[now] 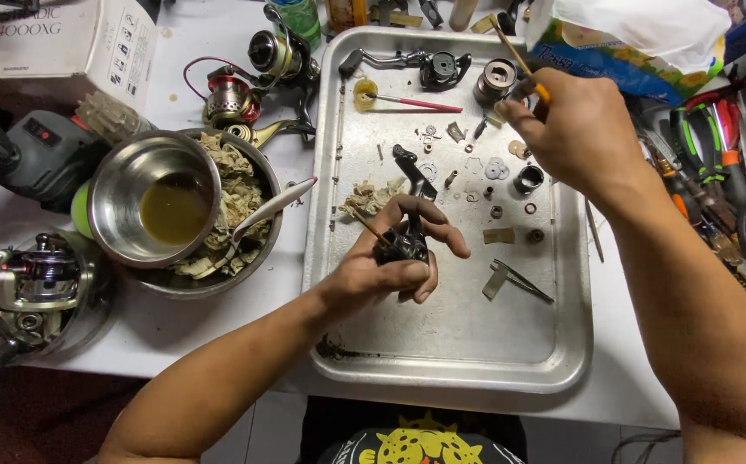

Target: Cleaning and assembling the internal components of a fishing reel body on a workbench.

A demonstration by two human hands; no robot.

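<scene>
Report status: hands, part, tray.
Left hand grips black reel body. Right hand holds thin brush above tray. Small washers scattered between.

Small black metal fishing-reel body point(403, 245), held upright above the centre of the metal tray; thin wooden-handled brush with orange ferrule point(519, 60), tilted, raised over the tray's far right corner.

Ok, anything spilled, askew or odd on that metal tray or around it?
Nothing looks spilled. Small washers and parts lie scattered loose on the silver metal tray. The left hand grips a black reel body; the right hand holds a thin orange-tipped brush.
</scene>
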